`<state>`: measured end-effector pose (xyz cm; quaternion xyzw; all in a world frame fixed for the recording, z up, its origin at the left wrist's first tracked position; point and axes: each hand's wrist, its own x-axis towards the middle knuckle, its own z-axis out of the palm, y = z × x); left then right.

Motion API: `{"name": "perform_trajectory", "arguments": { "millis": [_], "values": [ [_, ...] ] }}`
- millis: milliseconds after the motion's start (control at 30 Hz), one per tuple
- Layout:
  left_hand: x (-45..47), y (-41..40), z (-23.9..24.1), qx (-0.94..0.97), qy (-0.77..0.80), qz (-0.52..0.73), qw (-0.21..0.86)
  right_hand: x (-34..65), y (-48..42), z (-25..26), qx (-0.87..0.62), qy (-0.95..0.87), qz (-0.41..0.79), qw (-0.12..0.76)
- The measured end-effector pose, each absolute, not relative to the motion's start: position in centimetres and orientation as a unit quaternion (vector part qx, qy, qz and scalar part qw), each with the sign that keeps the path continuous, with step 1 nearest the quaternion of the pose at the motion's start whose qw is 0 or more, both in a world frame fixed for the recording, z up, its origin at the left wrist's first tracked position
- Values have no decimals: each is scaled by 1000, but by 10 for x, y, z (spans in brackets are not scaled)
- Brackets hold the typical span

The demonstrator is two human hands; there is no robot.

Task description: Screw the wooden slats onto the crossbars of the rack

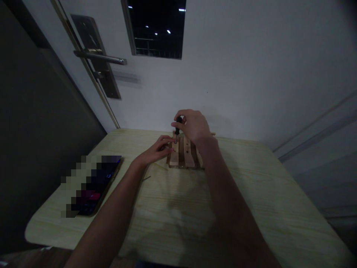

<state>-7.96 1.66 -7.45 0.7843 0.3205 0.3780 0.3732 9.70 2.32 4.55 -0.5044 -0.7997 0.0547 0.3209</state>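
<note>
Dim room tonight: pale bench right up by a white door with a lever handle and a dark window. My right grip is pinching the black handle of a screwdriver, thumb and fingers closed round it, tip down on the slatted wooden block near the bench's far edge. My left grip has finger and thumb parted at the block's left side; can't tell if the fingertips touch the shaft.

Biggest worry: that tip slipping. It's right beside my left fingertips, so too much push or a bad lean and I'd be jabbing myself. If my left grip isn't pressing enough, I reckon the block could twist or skate too. Bad light won't help, and my right forearm is hiding part of the block.

Otherwise, a phone lies left of my left arm, well apart from the work, and a thin dark rod sits loose near my left wrist, where a sleeve-less swipe could roll it.
</note>
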Motion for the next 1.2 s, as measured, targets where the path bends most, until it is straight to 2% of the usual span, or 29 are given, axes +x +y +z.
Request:
{"name": "perform_trajectory", "arguments": {
  "millis": [233, 467, 1200],
  "values": [
    [-80, 17, -75, 785, 329, 380, 361, 98, 28, 49, -420, -834, 96, 343],
    [-79, 15, -73, 786, 332, 376, 360, 107, 26, 49, -411, -844, 101, 329],
    [-79, 16, -74, 789, 329, 377, 357, 110, 30, 49, -427, -821, 103, 365]
  ]
}}
